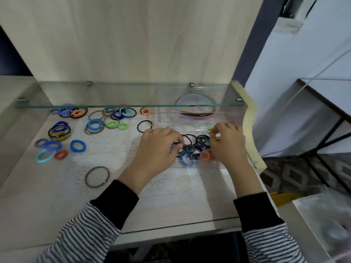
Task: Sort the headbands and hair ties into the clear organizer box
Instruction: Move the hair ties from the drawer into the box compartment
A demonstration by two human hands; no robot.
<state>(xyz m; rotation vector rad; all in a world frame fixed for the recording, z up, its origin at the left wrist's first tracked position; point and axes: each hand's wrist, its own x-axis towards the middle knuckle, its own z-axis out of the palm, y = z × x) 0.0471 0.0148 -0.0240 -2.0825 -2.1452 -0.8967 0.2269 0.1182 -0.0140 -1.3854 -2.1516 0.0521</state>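
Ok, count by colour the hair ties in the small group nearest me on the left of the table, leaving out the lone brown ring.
Blue hair ties: 2
Light blue hair tie: 1
Red hair tie: 1
Purple striped hair tie: 1
Total: 5

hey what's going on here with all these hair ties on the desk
A person is sorting hair ties into a clear organizer box on the right of a light wooden desk. Both hands are at the box's near compartment: the left hand is fingering the ties piled there, and the right hand pinches a small green tie. Headbands sit in the far compartment, under a glass shelf. Many loose ties are scattered on the left, not yet sorted.
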